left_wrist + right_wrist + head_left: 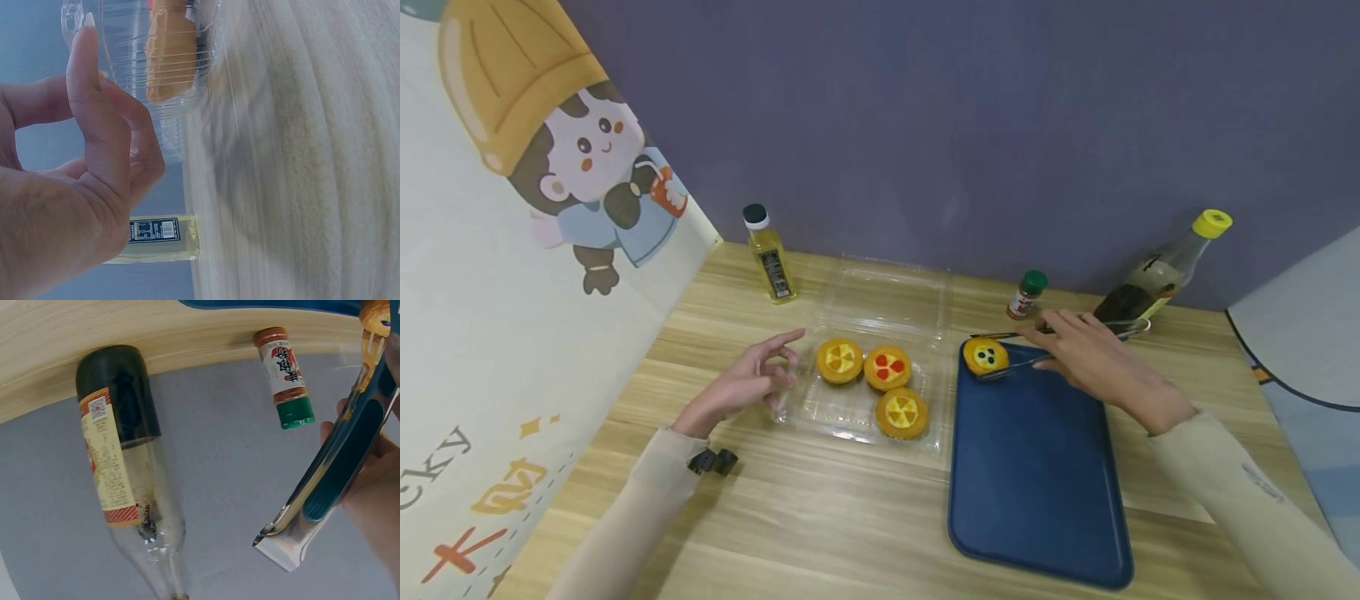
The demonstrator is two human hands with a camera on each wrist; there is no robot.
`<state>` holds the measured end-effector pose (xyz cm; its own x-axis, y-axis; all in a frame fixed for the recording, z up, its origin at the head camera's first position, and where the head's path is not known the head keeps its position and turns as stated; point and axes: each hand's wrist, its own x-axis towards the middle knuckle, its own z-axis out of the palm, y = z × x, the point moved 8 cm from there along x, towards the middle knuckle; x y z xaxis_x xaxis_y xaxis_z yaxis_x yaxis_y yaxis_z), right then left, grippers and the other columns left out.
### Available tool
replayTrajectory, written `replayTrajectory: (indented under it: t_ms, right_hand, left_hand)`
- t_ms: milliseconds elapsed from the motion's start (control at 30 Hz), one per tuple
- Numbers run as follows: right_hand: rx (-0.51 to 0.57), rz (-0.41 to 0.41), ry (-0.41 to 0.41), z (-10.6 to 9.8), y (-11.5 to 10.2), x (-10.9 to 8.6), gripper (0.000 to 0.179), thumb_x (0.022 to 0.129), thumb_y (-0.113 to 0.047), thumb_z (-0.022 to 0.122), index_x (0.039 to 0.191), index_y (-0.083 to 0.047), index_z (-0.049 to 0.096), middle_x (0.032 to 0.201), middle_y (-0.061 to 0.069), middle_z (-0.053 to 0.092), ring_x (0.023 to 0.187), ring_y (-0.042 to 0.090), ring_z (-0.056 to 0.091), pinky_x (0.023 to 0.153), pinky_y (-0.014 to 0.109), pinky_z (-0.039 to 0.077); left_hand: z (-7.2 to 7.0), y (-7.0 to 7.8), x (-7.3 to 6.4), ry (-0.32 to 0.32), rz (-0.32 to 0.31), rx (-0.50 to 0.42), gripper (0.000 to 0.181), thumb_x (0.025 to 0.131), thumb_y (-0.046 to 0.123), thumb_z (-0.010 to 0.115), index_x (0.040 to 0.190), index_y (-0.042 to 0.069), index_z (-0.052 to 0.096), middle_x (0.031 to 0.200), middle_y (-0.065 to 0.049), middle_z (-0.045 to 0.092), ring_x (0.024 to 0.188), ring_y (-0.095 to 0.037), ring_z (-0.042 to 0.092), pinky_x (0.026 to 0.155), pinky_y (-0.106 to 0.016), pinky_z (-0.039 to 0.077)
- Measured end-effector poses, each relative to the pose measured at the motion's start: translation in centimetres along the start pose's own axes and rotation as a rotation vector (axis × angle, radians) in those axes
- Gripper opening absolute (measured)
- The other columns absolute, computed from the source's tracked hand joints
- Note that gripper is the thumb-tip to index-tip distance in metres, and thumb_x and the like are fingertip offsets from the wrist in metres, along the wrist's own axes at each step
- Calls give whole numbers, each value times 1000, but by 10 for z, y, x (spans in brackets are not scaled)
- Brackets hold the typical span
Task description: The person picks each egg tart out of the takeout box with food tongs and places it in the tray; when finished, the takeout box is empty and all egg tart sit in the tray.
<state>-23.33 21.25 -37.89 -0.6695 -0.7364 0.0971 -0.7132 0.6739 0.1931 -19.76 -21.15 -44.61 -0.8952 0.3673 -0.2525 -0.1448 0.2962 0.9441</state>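
Note:
My right hand [1086,354] grips metal tongs [331,469] with dark blue-green handle grips. The tongs' ends stand on both sides of an egg tart [986,357] with dark blue dots, at the far left corner of the blue tray [1037,475]. My left hand [741,383] is beside the left edge of a clear plastic container [842,408], loosely bent. In the left wrist view a fingertip [89,25] overlaps the container's rim. Inside the container sit two tarts with orange wedges [839,361] and one tart with red pieces [887,367].
The container's clear lid [887,296] lies open toward the wall. At the back left stands an oil bottle [769,258]. A small green-capped seasoning jar [1027,294] is behind the tray, and a large yellow-capped bottle [1157,275] stands behind my right hand.

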Motion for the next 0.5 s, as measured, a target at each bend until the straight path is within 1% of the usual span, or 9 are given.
replayTrajectory:
  t_ms: [267,500]
  right_hand:
    - [-24,6,2,-2,-2,3,57,90,-30,80,143,-16,64,112,11,57,90,26,53,70,38,39]
    - [-32,6,-11,-1,-4,3,58,90,-29,81,144,-16,63,111,12,57,90,27,53,71,39,40]
  left_hand:
    - [-1,0,1,-4,11,2,91,85,-15,49,167,10,19,128,-26,44,95,-32,62,51,-23,55]
    - [-1,-3,1,-5,7,-1,90,86,-14,50,167,10,19,127,-24,44,88,-26,62,51,-24,56]
